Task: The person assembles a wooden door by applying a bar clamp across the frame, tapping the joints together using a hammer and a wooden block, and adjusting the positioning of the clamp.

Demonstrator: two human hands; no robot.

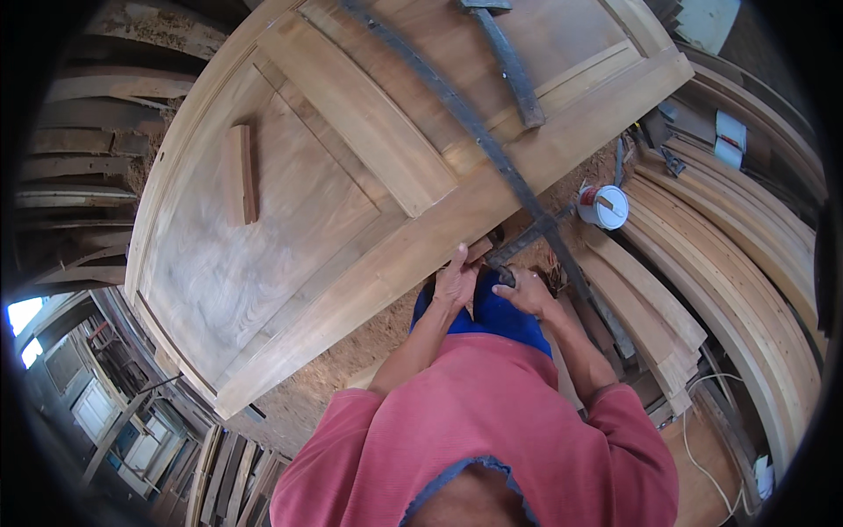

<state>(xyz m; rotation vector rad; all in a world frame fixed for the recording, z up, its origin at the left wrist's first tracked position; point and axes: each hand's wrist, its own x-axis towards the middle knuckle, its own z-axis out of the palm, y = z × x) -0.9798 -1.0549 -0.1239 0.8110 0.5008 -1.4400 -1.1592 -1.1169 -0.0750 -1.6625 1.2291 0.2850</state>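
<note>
A large panelled wooden door (351, 114) lies before me, and a long dark metal bar clamp (448, 97) runs across it, past its near edge. My left hand (455, 283) is at that near edge, thumb up, closed on a small wood block (479, 250) between the door and the clamp's jaw. Just to the right, my right hand (526, 293) is wrapped round the clamp's screw handle (506, 277). The fingers' undersides are hidden from view. A hammer (509, 66) rests on the door's far part, and a short wood offcut (241, 176) lies on its left panel.
A white paint can (603, 207) stands right of the clamp. Long stacked boards (702, 255) fill the right side, with a pale cable (702, 457) near them. More timber (114, 140) is piled at the far left. Sawdust (325, 382) covers the floor beneath the door.
</note>
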